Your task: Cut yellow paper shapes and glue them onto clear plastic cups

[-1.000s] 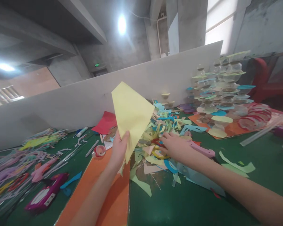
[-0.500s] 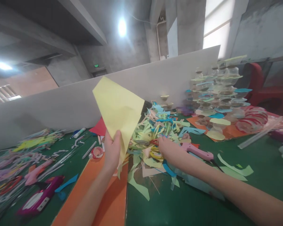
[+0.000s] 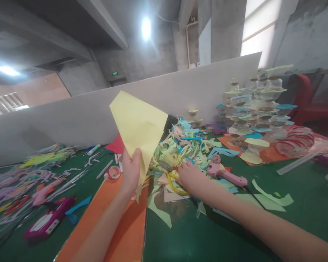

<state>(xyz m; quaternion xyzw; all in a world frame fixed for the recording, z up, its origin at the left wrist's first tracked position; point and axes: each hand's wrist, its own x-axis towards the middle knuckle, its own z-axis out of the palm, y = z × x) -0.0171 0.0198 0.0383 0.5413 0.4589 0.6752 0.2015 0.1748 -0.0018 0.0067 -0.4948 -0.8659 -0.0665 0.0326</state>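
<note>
My left hand (image 3: 131, 169) pinches a sheet of pale yellow paper (image 3: 139, 125) by its lower end, thumb across the front. The sheet stands up at a slant above the table. My right hand (image 3: 190, 177) has its fingers curled at the yellow handles of a pair of scissors (image 3: 175, 186). These scissors lie at the front of a heap of paper scraps (image 3: 186, 145), blades toward the left; the fingertips are partly hidden. Just right of that hand lies a pink glue gun (image 3: 226, 174).
An orange board (image 3: 104, 225) lies under my left forearm, a tape roll (image 3: 113, 172) by its edge. On the left are a magenta device (image 3: 49, 220), another pink glue gun (image 3: 45, 194) and many strips. Stacked clear cups with paper discs (image 3: 257, 109) stand at the back right.
My right hand has shifted slightly down at the scissors, and more of the yellow handles shows. My left hand and the yellow sheet keep nearly the same pose. The whole view has moved a little.
</note>
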